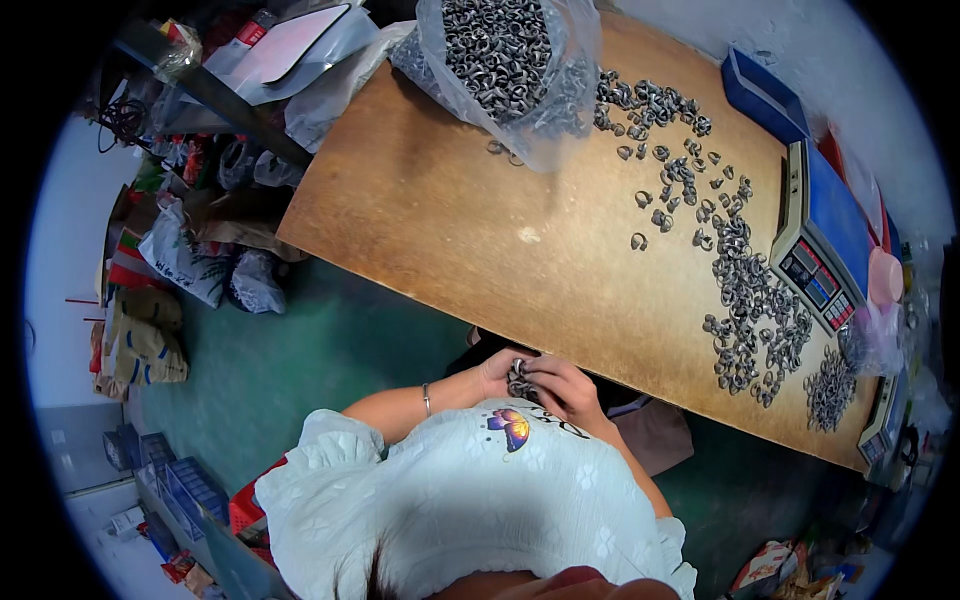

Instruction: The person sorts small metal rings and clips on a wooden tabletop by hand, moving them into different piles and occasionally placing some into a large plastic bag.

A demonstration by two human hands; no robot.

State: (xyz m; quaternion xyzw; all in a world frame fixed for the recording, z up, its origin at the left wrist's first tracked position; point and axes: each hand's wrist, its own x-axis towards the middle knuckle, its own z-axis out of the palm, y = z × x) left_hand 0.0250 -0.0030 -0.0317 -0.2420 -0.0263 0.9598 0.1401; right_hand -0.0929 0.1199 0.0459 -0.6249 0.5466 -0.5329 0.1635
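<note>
Close in front of me, at the near edge of the wooden table [430,215], my left hand [497,372] is closed around a small bunch of dark silvery metal rings [518,379]. My right hand [566,386] meets it from the other side, its fingers bent and pressed against the bunch. What those right fingertips pinch is too small to make out. Many similar loose rings [735,270] are strewn over the right part of the table. An open clear plastic bag [572,110] full of them stands at the far edge.
A blue-topped digital scale [838,215] sits at the table's right side, with a blue bin [764,95] behind it. Part of a second scale [882,420] shows at the right corner. Bags [185,250] and a cluttered rack [215,100] stand at the left.
</note>
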